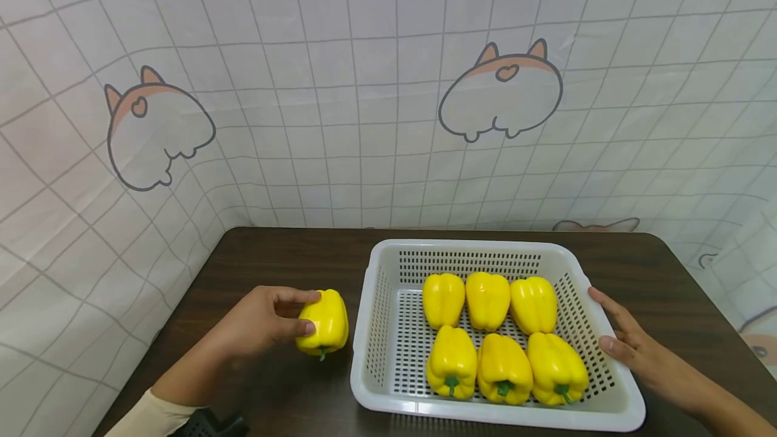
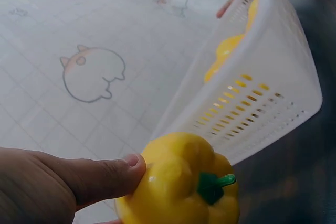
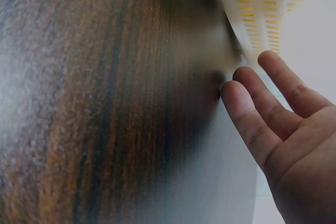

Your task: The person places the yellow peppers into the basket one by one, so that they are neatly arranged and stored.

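Note:
My left hand (image 1: 267, 319) pinches a yellow bell pepper (image 1: 328, 321) with a green stem, left of the white basket (image 1: 379, 393). In the left wrist view, the thumb presses the side of this bell pepper (image 2: 178, 182); the other fingers are mostly hidden. Inside the basket lie several more yellow bell peppers (image 1: 487, 301) in two rows, towards its right side. My right hand (image 1: 637, 349) touches the basket's right rim, fingers extended. From the right wrist, three nearly straight fingers of that hand (image 3: 289, 124) show beside the basket wall (image 3: 252, 9).
The basket stands on a dark wood-grain table (image 1: 291, 255). Behind and to the left hangs a white grid-patterned cloth (image 1: 364, 100) with cartoon animal prints. A black object (image 1: 212, 423) sits at the left wrist, partly cut off by the frame.

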Demonstrator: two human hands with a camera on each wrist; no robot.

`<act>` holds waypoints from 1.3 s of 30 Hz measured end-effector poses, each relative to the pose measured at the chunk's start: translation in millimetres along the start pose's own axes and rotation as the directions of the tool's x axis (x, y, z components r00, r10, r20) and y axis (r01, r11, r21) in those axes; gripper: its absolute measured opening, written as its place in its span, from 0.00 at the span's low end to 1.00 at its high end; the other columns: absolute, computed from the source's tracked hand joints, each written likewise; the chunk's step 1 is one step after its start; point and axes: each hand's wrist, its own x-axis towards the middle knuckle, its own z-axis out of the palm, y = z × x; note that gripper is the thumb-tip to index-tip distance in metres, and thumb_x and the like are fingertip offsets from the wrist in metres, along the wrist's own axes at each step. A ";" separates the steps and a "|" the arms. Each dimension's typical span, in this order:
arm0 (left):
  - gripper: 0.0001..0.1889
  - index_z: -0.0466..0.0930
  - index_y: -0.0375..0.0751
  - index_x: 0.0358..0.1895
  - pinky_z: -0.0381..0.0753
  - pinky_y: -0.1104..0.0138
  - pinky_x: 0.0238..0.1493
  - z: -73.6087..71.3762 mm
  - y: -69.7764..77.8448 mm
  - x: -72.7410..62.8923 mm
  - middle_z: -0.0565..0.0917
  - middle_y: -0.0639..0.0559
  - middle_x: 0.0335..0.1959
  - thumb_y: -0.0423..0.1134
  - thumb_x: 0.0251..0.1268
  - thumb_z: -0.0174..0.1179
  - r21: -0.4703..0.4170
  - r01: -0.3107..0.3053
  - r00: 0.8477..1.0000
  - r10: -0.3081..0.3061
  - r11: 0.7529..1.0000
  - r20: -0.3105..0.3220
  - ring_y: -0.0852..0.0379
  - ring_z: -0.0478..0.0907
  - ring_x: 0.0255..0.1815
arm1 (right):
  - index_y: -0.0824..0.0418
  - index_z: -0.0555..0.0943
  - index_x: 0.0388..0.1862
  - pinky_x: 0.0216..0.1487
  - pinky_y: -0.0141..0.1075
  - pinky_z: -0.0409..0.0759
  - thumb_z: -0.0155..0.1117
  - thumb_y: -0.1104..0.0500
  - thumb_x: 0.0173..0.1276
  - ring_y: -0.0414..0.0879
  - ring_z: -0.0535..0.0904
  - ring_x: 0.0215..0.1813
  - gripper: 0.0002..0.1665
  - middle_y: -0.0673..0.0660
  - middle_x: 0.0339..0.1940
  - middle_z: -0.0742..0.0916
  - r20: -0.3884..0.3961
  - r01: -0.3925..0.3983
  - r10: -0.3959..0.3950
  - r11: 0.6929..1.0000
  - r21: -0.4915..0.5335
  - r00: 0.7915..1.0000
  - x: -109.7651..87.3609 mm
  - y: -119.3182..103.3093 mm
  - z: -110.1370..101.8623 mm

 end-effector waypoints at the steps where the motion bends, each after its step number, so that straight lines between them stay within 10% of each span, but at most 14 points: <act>1: 0.31 0.78 0.31 0.66 0.87 0.61 0.47 -1.1 2.5 -0.1 0.80 0.35 0.63 0.37 0.60 0.76 0.006 -0.016 1.000 0.016 1.000 0.002 0.46 0.83 0.54 | 0.32 0.25 0.81 0.39 0.52 0.88 0.35 0.56 0.85 0.52 0.87 0.50 0.42 0.91 0.71 0.46 -0.002 0.001 -0.001 1.000 -0.004 1.000 0.0 0.0 0.1; 20: 0.31 0.79 0.37 0.66 0.84 0.64 0.54 -0.9 37.9 4.3 0.78 0.42 0.68 0.40 0.60 0.76 0.089 -0.135 0.991 0.136 0.987 -0.008 0.45 0.79 0.63 | 0.36 0.24 0.82 0.39 0.51 0.88 0.35 0.57 0.85 0.50 0.87 0.52 0.42 0.91 0.72 0.44 0.002 0.013 -0.013 1.000 0.002 1.000 0.3 1.2 0.4; 39: 0.28 0.81 0.36 0.64 0.84 0.66 0.52 33.4 63.6 21.5 0.80 0.46 0.65 0.37 0.60 0.75 0.089 -0.234 0.971 0.229 0.968 0.062 0.47 0.80 0.62 | 0.35 0.24 0.82 0.38 0.53 0.88 0.34 0.57 0.85 0.51 0.87 0.51 0.42 0.92 0.70 0.52 0.017 0.013 -0.012 1.000 -0.010 1.000 -0.1 -0.1 -1.3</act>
